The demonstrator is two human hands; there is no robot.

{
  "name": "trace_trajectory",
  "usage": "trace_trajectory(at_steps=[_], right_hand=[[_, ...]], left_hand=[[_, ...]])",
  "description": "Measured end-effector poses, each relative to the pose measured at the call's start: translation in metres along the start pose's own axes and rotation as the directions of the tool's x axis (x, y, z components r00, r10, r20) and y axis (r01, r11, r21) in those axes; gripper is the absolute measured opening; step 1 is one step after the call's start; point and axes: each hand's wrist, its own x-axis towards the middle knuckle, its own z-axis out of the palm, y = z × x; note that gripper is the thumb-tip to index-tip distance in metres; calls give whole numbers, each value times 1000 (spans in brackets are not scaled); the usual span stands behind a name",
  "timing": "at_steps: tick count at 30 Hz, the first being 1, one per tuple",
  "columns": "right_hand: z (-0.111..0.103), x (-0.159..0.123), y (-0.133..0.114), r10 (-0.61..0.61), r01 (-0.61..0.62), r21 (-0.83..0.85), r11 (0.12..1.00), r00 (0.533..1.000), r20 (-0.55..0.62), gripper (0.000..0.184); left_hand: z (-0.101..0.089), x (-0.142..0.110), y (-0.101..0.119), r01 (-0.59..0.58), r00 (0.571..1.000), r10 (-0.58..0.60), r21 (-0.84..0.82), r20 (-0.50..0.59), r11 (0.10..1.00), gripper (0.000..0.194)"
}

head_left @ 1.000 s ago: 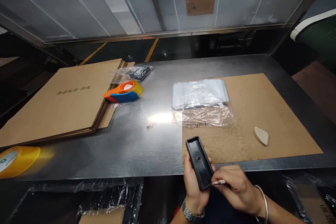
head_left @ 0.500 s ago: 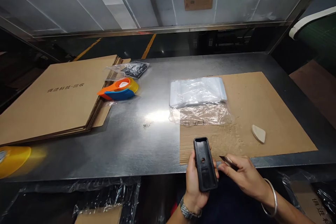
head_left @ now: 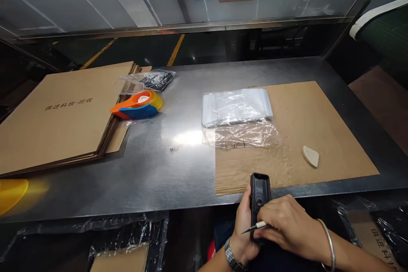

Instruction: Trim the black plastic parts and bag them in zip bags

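Observation:
My left hand (head_left: 244, 229) is wrapped round a black oblong plastic part (head_left: 260, 189), a shallow hollow piece with a raised rim and a small round hole in its floor. Closed over the lower end of that part, my right hand (head_left: 285, 225) grips a slim pointed tool (head_left: 262, 224). The tool has a pale section and a thin dark tip that points left, toward the left palm. My right fingers hide the rest of the tool and the lower half of the black part. Both hands are at the near edge of the metal table.
A cardboard sheet (head_left: 334, 127) lies on the metal table (head_left: 153, 170), bearing a stack of clear plastic bags (head_left: 237, 104) and a pale wedge-shaped piece (head_left: 310, 156). Leftward are an orange and blue tape dispenser (head_left: 137, 108), a bagged black item (head_left: 158, 79) and stacked cardboard (head_left: 66, 114).
My right hand has moved left onto the black part, and the tool in it has turned to point left. The black part stands more upright and further right in view. The view has shifted slightly.

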Motion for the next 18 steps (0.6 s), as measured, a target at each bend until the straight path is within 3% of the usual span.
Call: trace_trajectory(at_steps=[7,11,18], right_hand=[[0,2,5,-26,25,-20,999,998,-50,22],[1,3,19,-10,16,37,999,989,-145,27],[-11,10,36,195,-169,127,977,952,-238,19]], left_hand=[[-2,-5,-3,16,1000,-17,77,14,997,37],[-6,-7,-7,147,989,-137,292,-56,945,65],[-4,-9,-9,178,983,-182,439,-33,881,77]])
